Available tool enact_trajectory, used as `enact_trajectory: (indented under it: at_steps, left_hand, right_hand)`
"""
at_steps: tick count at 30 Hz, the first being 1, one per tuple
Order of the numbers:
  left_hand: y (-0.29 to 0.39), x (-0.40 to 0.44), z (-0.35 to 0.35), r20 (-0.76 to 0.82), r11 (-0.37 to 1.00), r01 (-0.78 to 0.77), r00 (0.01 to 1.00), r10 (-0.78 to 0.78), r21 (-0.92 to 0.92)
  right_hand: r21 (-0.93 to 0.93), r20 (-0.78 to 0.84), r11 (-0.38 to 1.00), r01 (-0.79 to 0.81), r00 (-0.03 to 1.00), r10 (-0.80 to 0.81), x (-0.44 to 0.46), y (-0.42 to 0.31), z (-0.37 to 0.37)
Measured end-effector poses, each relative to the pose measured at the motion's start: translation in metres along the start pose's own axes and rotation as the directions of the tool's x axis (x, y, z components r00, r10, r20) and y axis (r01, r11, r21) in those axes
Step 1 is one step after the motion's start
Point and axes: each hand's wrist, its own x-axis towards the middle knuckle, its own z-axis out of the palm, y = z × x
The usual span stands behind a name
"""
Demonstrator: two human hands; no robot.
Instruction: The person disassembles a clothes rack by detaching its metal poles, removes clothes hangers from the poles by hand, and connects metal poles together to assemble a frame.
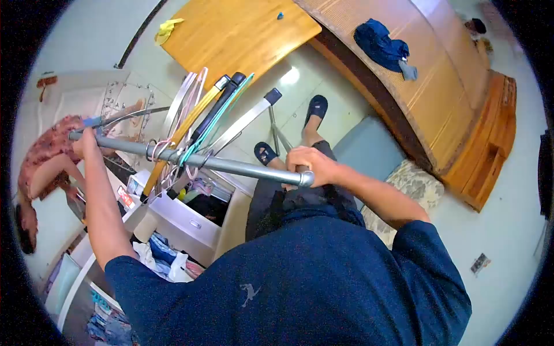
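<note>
A grey metal clothes rack (242, 167) stretches across in front of me, its top rail tilted slightly down to the right. My left hand (86, 143) is closed around the rail near its far left end; some of its fingers are hidden. At the other end, my right hand (313, 164) grips the rack just by the rail's capped tip, fingers wrapped round. Several clothes hangers (199, 115) hang bunched on the rail between my hands, in white, yellow, black and teal. A rack leg (277, 132) shows below, near my feet.
Another person in a patterned top (55, 144) is at the left. Open drawers (196, 225) with clothes are below the rack. Ahead stands a wooden table (236, 34); a mat-covered bed (427, 75) with dark clothing (378, 43) is at the right, near a patterned cushion (410, 187).
</note>
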Motion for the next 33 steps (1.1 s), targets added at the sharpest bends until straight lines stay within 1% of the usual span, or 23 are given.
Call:
enact_trajectory:
  at_steps: [1, 3, 4, 5, 7, 8, 10, 11, 12, 13, 14, 15, 17, 18, 19, 21, 22, 23, 24, 25, 27, 29, 33]
  left_hand:
    - [0.001, 0.000, -0.001, 0.006, 1.000, -0.011, 1.000, 0.011, -0.003]
    - [0.008, -0.001, -0.008, -0.008, 0.977, -0.061, 0.998, 0.064, 0.206]
    - [0.039, -0.030, -0.016, -0.049, 0.897, -0.115, 0.987, 0.150, 0.428]
    - [0.042, -0.032, -0.021, -0.042, 0.894, -0.133, 0.985, 0.166, 0.428]
    - [0.038, -0.036, -0.034, 0.064, 0.866, -0.297, 0.953, 0.297, 0.403]
    - [0.073, -0.077, -0.041, 0.069, 0.785, -0.439, 0.886, 0.458, 0.437]
    - [0.105, -0.133, -0.053, 0.047, 0.689, -0.695, 0.710, 0.702, 0.203]
    - [0.138, -0.197, -0.067, 0.211, 0.762, -0.643, 0.757, 0.619, 0.073]
    - [0.170, -0.269, -0.075, 0.275, 0.694, -0.706, 0.645, 0.713, -0.141]
    - [0.180, -0.318, -0.089, 0.400, 0.529, -0.802, 0.405, 0.822, -0.276]
    - [0.197, -0.376, -0.097, 0.538, 0.521, -0.745, 0.260, 0.802, -0.416]
    - [0.222, -0.420, -0.102, 0.628, 0.428, -0.753, 0.024, 0.778, -0.500]
    - [0.232, -0.489, -0.096, 0.730, 0.406, -0.697, -0.248, 0.636, -0.591]
    - [0.227, -0.510, -0.090, 0.762, 0.392, -0.727, -0.274, 0.587, -0.564]
    - [0.230, -0.522, -0.083, 0.767, 0.297, -0.797, -0.294, 0.570, -0.526]
    - [0.211, -0.520, -0.068, 0.774, 0.201, -0.862, -0.288, 0.564, -0.466]
    - [0.210, -0.515, -0.063, 0.773, 0.202, -0.853, -0.304, 0.556, -0.481]
    - [0.208, -0.509, -0.060, 0.774, 0.206, -0.845, -0.319, 0.547, -0.494]
    - [0.203, -0.507, -0.057, 0.750, 0.248, -0.805, -0.325, 0.577, -0.539]
    - [0.199, -0.504, -0.059, 0.745, 0.232, -0.801, -0.350, 0.568, -0.553]
    - [0.195, -0.499, -0.055, 0.760, 0.218, -0.781, -0.435, 0.482, -0.585]
    - [0.187, -0.500, -0.052, 0.750, 0.184, -0.774, -0.477, 0.459, -0.606]
    - [0.183, -0.502, -0.051, 0.718, 0.104, -0.777, -0.510, 0.474, -0.620]
  right_hand:
    - [-0.011, -0.045, 1.000, 0.026, 0.999, -0.027, 0.000, 0.010, 0.006]
    - [0.000, -0.129, 0.999, 0.044, 0.991, -0.044, -0.002, 0.022, 0.022]
    - [0.006, -0.208, 1.000, 0.022, 0.978, -0.020, -0.004, 0.027, 0.031]
    - [0.014, -0.287, 1.000, 0.000, 0.958, 0.004, -0.005, 0.029, 0.036]
    - [-0.019, -0.333, 1.000, -0.009, 0.943, 0.002, -0.004, 0.027, 0.044]
    - [-0.017, -0.371, 1.000, -0.008, 0.929, 0.001, -0.002, 0.028, 0.045]
    - [-0.004, -0.454, 1.000, -0.007, 0.891, 0.004, 0.000, 0.023, 0.047]
    - [0.008, -0.476, 1.000, -0.009, 0.879, 0.011, -0.001, 0.021, 0.047]
    - [0.002, -0.489, 1.000, -0.022, 0.872, 0.020, -0.001, 0.021, 0.046]
    - [0.000, -0.497, 0.999, -0.032, 0.867, 0.028, -0.001, 0.020, 0.047]
    - [0.018, -0.538, 1.000, 0.004, 0.843, 0.006, 0.002, 0.024, 0.051]
    - [0.033, -0.548, 0.999, 0.013, 0.837, 0.007, 0.001, 0.028, 0.052]
    - [-0.046, -0.454, 0.997, 0.063, 0.888, -0.077, 0.000, 0.037, 0.052]
    - [-0.030, -0.425, 0.996, 0.081, 0.901, -0.087, 0.002, 0.047, 0.057]
    - [-0.029, -0.447, 0.996, 0.085, 0.890, -0.089, 0.003, 0.049, 0.059]
    - [-0.009, -0.382, 0.995, 0.099, 0.919, -0.095, 0.003, 0.054, 0.058]
    - [0.040, -0.387, 0.999, 0.019, 0.922, -0.002, 0.003, 0.036, 0.049]
    - [0.042, -0.404, 0.999, 0.017, 0.915, 0.001, 0.005, 0.033, 0.050]
    - [0.026, -0.333, 0.999, -0.029, 0.942, 0.036, 0.007, 0.037, 0.052]
    - [0.008, -0.267, 0.997, -0.077, 0.961, 0.076, 0.008, 0.038, 0.055]
    - [-0.018, -0.272, 0.999, -0.048, 0.961, 0.042, 0.007, 0.035, 0.053]
    - [0.059, -0.024, 0.995, -0.087, 0.996, 0.088, 0.004, 0.025, 0.042]
    - [-0.001, -0.090, 0.998, -0.069, 0.994, 0.069, 0.005, 0.025, 0.050]
